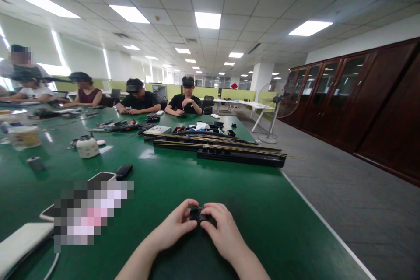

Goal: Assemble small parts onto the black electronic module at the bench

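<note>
Just above the green table [275,236], both my hands meet around a small black plastic part [197,215]. Its left side sits between the thumb and fingers of my left hand [179,223]. My right hand [221,225] pinches the other side, with the index finger and thumb curled on it. The fingertips cover much of the part, and its exact kind is too small and dark to make out.
Long black rails [241,156] with thin brass-coloured rods lie across the table ahead. At left are a white jar [87,146], a dark key fob [124,171], a phone partly blurred out and a white power bank [24,245]. Several people sit farther back.
</note>
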Available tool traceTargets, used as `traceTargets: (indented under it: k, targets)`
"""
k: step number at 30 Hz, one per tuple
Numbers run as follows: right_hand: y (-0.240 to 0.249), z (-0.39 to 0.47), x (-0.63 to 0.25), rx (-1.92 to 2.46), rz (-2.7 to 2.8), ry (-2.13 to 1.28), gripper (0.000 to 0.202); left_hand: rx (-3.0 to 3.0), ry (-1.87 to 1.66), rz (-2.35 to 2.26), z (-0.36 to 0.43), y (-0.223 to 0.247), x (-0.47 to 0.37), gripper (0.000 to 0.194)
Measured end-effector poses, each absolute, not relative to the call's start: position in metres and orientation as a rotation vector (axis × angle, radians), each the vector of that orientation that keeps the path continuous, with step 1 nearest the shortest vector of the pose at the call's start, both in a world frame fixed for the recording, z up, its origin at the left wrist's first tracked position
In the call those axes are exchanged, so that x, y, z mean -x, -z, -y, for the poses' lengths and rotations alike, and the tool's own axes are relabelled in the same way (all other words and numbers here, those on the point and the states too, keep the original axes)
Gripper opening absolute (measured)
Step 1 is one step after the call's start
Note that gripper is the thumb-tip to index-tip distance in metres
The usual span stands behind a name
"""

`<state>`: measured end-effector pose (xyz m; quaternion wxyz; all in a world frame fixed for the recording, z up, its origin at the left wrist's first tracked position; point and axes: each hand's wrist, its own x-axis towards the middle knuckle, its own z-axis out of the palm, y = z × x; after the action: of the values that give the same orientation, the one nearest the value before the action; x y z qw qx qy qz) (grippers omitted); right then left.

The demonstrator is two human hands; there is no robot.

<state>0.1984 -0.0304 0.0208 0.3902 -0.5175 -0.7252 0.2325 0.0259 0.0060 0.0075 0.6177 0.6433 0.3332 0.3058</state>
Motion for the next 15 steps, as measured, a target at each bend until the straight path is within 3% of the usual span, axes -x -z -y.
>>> traceTargets:
  k: [15]
  targets:
    - [-0.0173,0.028,-0.1969,1.331,1.79,-0.638,0.019,-1.554,-0.725,-0.839,-0.0068,-0.0071,-0.024,0.036]
